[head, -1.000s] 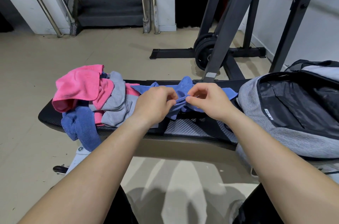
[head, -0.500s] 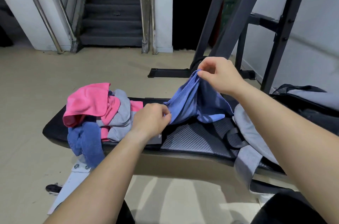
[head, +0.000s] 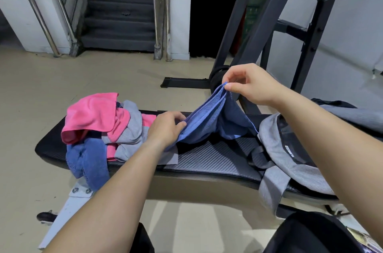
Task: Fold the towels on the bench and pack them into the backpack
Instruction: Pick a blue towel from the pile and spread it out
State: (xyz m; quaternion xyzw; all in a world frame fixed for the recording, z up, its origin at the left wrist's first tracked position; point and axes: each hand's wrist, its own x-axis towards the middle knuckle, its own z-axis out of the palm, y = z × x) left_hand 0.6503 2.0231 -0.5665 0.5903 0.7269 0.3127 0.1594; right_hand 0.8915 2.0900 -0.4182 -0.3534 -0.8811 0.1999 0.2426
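Raised off the pad since a second ago and drawn apart: blue towel (head: 209, 126), strung slantwise between both hands above the black bench (head: 207, 159). Upper corner pinched between thumb and forefinger of right hand (head: 250, 85), held high and farther out; lower edge clamped in the curled fingers of left hand (head: 165, 128), low and close to the pad. Long axis from lower left to upper right, slack middle sagging toward the pad. Right hand nearer the grey backpack (head: 290, 155), lying at the bench's right end, mouth apparently open. At the left end: towel heap (head: 103, 120), pink, grey and blue, unfolded. Beyond: beige floor (head: 103, 78), black rack frame (head: 269, 14), stairs (head: 122, 14) with steel rails.
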